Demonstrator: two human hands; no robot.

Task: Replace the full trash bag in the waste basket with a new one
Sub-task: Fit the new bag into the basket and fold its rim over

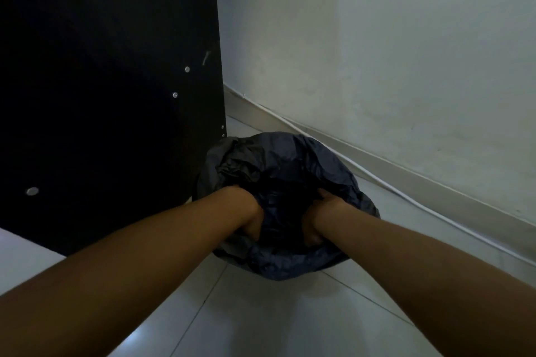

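bag [287, 159] lines basket on floor, right of dark cabinet [110, 81] | left hand [251, 219], right hand [319, 222] each clutch plastic inside the mouth (fingers mostly hidden) | advice: gather evenly; lift straight; avoid tearing

A black panel [110, 90] with silver fasteners [175, 95] fills ten o'clock; a white cable [377, 180], perhaps, follows the baseboard [420, 182] at three o'clock.

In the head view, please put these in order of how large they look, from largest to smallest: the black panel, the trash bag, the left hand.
1. The black panel, which fills the upper left.
2. The trash bag, draped over the basket mouth.
3. The left hand, partly buried in the bag, so its full extent is unsure.
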